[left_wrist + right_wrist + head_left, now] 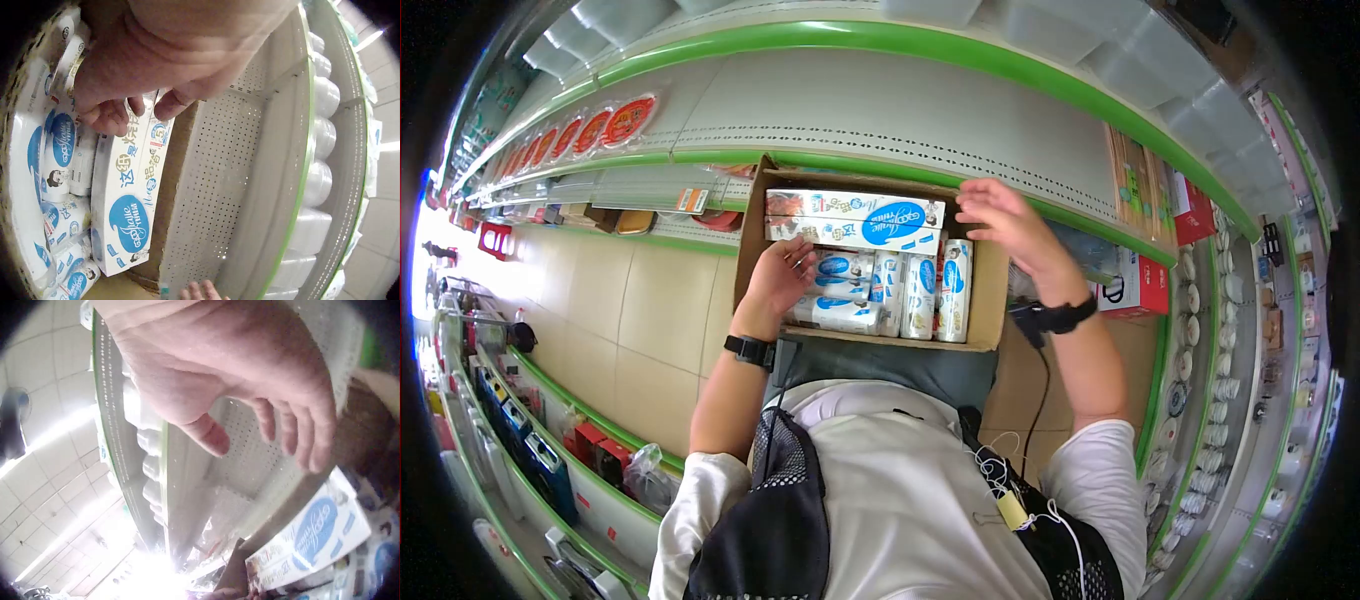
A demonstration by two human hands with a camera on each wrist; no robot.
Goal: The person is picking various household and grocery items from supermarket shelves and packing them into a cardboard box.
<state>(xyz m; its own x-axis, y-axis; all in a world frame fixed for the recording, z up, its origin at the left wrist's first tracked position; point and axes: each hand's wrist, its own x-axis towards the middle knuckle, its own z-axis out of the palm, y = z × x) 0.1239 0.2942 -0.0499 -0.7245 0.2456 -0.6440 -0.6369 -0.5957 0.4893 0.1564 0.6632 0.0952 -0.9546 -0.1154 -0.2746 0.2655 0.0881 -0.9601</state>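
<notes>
Seen from nearest to farthest, the cardboard box (992, 300) rests against my operator's lap, open side up, with its walls hemming the contents on all four sides. My left hand (782, 272) lies inside it at the near-left, the fingers (111, 117) curled down onto the ends of the blue-and-white cartons (880, 285). I cannot tell whether they pinch one or merely touch. These cartons stand packed side by side, and two long cartons (855, 220) lie flat against the far wall. I judge them light, stiff paperboard with smooth printed faces that may slip, and with corners that would crush. The best hold is probably across the long sides near the middle, or on an exposed end. The packing leaves little room between neighbours, so lifting straight up looks easiest. My right hand (1005, 225) hovers over the far-right corner, fingers loosely spread and holding nothing. Beyond it, the perforated shelf (850, 120) offers open room behind its green edge (920, 45), and stacked pale containers (1040, 25) sit above.
</notes>
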